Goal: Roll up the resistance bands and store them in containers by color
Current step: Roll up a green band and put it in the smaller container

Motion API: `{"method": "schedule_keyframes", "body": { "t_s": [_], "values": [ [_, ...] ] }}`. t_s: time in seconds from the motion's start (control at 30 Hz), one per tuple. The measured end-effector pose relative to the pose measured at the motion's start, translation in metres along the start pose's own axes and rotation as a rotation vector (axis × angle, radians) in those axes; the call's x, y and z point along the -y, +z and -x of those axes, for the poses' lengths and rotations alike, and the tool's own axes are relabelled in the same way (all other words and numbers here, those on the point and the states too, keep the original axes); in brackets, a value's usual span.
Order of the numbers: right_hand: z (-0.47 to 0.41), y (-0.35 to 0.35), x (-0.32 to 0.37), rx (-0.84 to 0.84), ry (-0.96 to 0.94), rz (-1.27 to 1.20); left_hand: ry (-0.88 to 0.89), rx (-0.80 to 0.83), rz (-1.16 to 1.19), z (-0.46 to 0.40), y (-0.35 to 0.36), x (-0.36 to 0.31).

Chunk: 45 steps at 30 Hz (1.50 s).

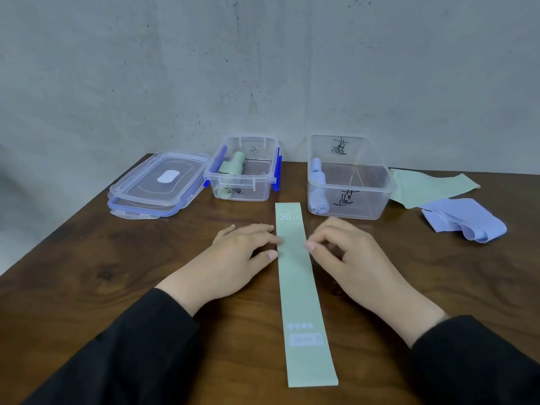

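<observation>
Flat on the wooden tabletop lies a green band, stretched straight from six o'clock up toward twelve, with "30 LB" printed at its far end and "HEAVY" near the close end. The left hand rests palm down at nine o'clock of the band, fingers straight and spread, fingertips touching its left edge. The right hand sits at three o'clock, fingers loosely curled, its grip holding nothing, a fingertip touching the band's right edge. At twelve o'clock a small clear box with blue clasps holds rolled green bands. Toward one o'clock a larger clear box holds rolled blue bands. At ten o'clock two lids are stacked. At two o'clock lie a loose green band and a loose blue band.
</observation>
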State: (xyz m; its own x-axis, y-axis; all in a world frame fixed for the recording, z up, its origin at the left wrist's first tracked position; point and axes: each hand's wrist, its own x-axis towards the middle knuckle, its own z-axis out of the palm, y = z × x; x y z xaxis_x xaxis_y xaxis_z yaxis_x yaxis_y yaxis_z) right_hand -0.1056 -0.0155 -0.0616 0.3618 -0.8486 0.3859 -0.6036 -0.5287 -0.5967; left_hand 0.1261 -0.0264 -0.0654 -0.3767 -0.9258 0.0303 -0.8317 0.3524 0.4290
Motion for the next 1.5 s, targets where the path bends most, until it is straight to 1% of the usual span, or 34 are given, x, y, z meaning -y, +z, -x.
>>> {"method": "schedule_keyframes", "body": {
  "t_s": [0.07, 0.13, 0.17, 0.23, 0.3, 0.37, 0.47, 0.53, 0.6, 0.7, 0.8, 0.97, 1.17, 1.3, 1.4, 1.5],
  "values": [
    [0.019, -0.007, 0.017, 0.081, -0.052, -0.108, -0.004, -0.034, 0.036, 0.001, 0.002, -0.001],
    [0.042, -0.016, 0.029, 0.212, -0.085, -0.21, 0.011, -0.071, 0.053, 0.001, 0.002, -0.005],
    [0.052, -0.019, 0.032, 0.297, -0.089, -0.223, 0.024, -0.078, 0.043, 0.003, 0.003, -0.008],
    [0.07, -0.02, 0.032, 0.43, -0.131, -0.13, 0.044, -0.072, 0.019, 0.01, 0.007, -0.012],
    [0.081, -0.018, 0.027, 0.469, -0.217, 0.012, 0.062, -0.045, -0.006, 0.02, 0.013, -0.015],
    [0.085, -0.016, 0.028, 0.481, -0.244, 0.077, 0.103, -0.028, -0.032, 0.033, 0.018, -0.019],
    [0.087, -0.014, 0.031, 0.47, -0.239, 0.1, 0.179, -0.044, 0.0, 0.054, 0.017, -0.028],
    [0.088, -0.013, 0.032, 0.455, -0.229, 0.101, 0.269, -0.056, 0.025, 0.067, 0.015, -0.034],
    [0.089, -0.013, 0.034, 0.447, -0.214, 0.093, 0.376, -0.041, -0.003, 0.081, 0.016, -0.04],
    [0.089, -0.013, 0.034, 0.436, -0.217, 0.101, 0.441, -0.014, -0.077, 0.096, 0.02, -0.048],
    [0.088, -0.014, 0.034, 0.446, -0.199, 0.087, 0.437, -0.03, -0.113, 0.1, 0.021, -0.053],
    [0.087, -0.014, 0.035, 0.448, -0.167, 0.04, 0.398, -0.032, -0.084, 0.1, 0.022, -0.057],
    [0.084, -0.016, 0.035, 0.455, -0.151, 0.042, 0.333, -0.02, -0.029, 0.097, 0.023, -0.057],
    [0.085, -0.014, 0.034, 0.441, -0.19, 0.078, 0.3, -0.003, 0.01, 0.096, 0.023, -0.056],
    [0.085, -0.012, 0.033, 0.431, -0.201, 0.084, 0.31, -0.005, 0.019, 0.096, 0.022, -0.056],
    [0.086, -0.011, 0.032, 0.397, -0.238, 0.125, 0.366, -0.041, -0.038, 0.096, 0.023, -0.055]
  ]
}}
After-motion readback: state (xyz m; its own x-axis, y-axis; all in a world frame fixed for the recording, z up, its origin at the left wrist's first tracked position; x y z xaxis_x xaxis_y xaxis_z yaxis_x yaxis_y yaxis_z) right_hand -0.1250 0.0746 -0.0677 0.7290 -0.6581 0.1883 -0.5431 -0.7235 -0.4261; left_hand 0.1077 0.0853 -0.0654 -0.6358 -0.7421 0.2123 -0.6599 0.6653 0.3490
